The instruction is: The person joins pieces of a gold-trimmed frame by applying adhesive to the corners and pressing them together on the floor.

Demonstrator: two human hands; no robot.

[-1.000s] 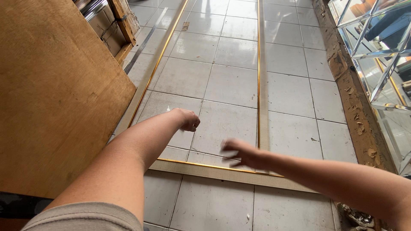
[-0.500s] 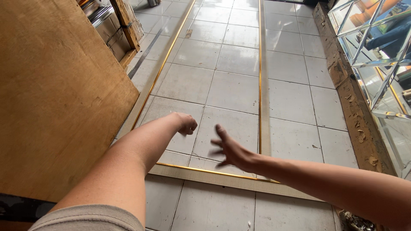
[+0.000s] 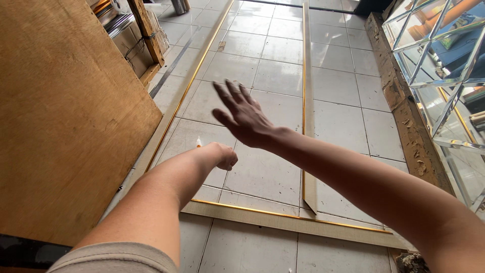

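My left hand (image 3: 222, 155) is closed in a fist above the tiled floor, and a small white tube tip (image 3: 198, 142) with an orange end sticks out of it. My right hand (image 3: 243, 115) hovers higher, fingers spread and holding nothing, just above and beyond the left fist. Under both hands lies a frame of long beige strips with gold edges: a left strip (image 3: 174, 108), a right strip (image 3: 308, 101) and a bottom strip (image 3: 283, 221) across the near end.
A large brown plywood board (image 3: 65, 116) leans along the left. Stacked wood and metal pieces (image 3: 136, 30) stand at the far left. A mirrored lattice panel (image 3: 444, 65) and a rough wooden ledge (image 3: 404, 111) run along the right. Grey floor tiles (image 3: 283, 76) fill the middle.
My right hand has risen from near the bottom strip and moved forward and left, fingers spreading, to above the left fist. The left fist has stayed in place.
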